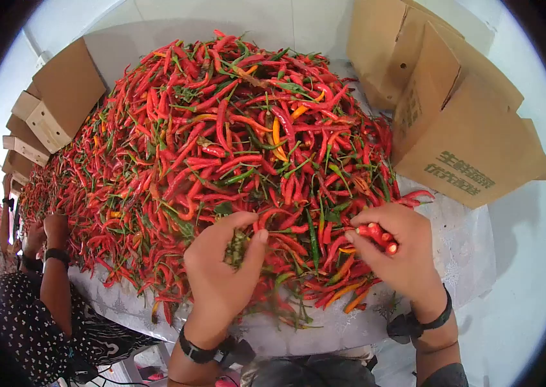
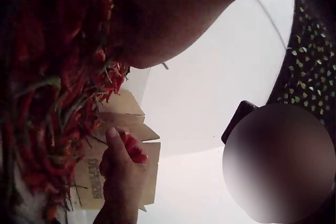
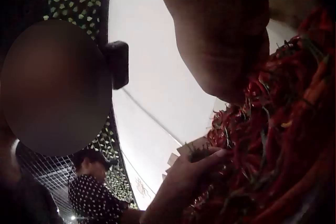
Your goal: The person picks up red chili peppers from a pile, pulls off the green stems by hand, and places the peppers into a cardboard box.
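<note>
A large heap of red chili peppers (image 1: 221,129) with green stems covers the table. Over its near edge, my left hand (image 1: 224,271) is curled around a bunch of green stems (image 1: 237,248), its thumb and forefinger apart beside a red pepper. The right wrist view also shows this hand (image 3: 181,179) with the stems. My right hand (image 1: 402,251) holds several red peppers (image 1: 376,236) in its palm, their cut-looking ends outward, thumb and forefinger close together at a thin stem. In the left wrist view those peppers (image 2: 135,149) show in the right hand (image 2: 122,169).
Open cardboard boxes (image 1: 466,129) stand at the right back, and more boxes (image 1: 60,97) at the left back. A pale patterned cover (image 1: 344,332) lies along the table's near edge. At the left, another person's arm (image 1: 56,277) reaches to the heap.
</note>
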`<state>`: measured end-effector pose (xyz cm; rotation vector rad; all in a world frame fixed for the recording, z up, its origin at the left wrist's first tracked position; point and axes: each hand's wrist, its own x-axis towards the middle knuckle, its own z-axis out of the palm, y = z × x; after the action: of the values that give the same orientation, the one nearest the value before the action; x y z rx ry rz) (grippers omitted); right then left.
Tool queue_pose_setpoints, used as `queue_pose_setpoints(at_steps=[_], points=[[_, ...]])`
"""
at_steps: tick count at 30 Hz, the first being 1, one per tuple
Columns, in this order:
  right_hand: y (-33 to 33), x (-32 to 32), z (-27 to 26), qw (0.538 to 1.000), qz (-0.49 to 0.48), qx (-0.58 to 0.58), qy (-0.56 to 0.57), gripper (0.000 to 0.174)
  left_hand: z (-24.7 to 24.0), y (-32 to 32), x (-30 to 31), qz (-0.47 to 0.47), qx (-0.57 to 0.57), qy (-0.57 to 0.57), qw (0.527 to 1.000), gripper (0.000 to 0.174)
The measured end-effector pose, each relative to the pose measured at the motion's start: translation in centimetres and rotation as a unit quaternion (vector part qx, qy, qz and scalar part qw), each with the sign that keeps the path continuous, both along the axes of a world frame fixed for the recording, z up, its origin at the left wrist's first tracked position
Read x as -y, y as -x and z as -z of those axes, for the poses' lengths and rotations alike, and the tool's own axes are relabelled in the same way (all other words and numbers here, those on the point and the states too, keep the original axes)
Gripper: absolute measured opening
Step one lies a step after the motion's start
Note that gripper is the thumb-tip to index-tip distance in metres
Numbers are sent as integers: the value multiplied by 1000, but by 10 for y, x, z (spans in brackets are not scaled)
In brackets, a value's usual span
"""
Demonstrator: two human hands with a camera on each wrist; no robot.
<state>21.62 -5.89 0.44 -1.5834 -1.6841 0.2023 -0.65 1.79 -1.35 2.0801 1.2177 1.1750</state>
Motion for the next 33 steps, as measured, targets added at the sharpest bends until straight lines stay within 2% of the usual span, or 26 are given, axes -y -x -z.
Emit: queue_pose_setpoints(at_steps=[1,4,7,10,13,15,18,19,21,24,25,26,27,28,31,33], points=[[4,0,2,1000,-5,7,-8,16,2,-1,-2,-22,-75,-89,993,22],[18,-1,11,998,-23,51,-13,14,-9,-5,6,-54,-198,53,977,23],[30,-7,21,994,-56,92,-3,21,-8,-4,8,-35,-208,36,977,21],[44,-15,23,988,-61,141,24,26,-8,-1,6,31,-199,75,977,18],[48,-23,24,979,-52,191,54,25,-4,-3,9,73,-177,35,981,15],[48,-22,21,972,-41,218,81,19,-7,-5,10,75,-141,50,986,15],[44,-22,21,974,-33,207,90,28,-9,-3,10,67,-69,71,993,16],[41,-21,22,983,-33,167,67,27,-10,-1,9,64,-42,76,994,16],[34,-20,22,995,-33,89,17,24,-11,3,9,53,51,160,984,18],[21,-25,21,988,-96,-90,-78,16,-18,3,10,45,155,257,953,19],[21,-22,15,964,-108,-242,10,14,-22,2,11,44,184,284,940,19],[22,-14,4,909,-115,-388,98,14,-25,1,12,49,178,298,937,19],[22,-10,-3,826,-119,-521,182,14,-27,1,13,55,172,311,933,20],[21,-9,-2,790,-149,-563,191,18,-28,0,14,61,164,323,930,20],[17,-9,0,723,-187,-610,264,20,-16,-1,15,144,180,244,942,21],[20,-5,-1,721,-201,-579,324,22,-19,-3,17,178,176,256,934,20]])
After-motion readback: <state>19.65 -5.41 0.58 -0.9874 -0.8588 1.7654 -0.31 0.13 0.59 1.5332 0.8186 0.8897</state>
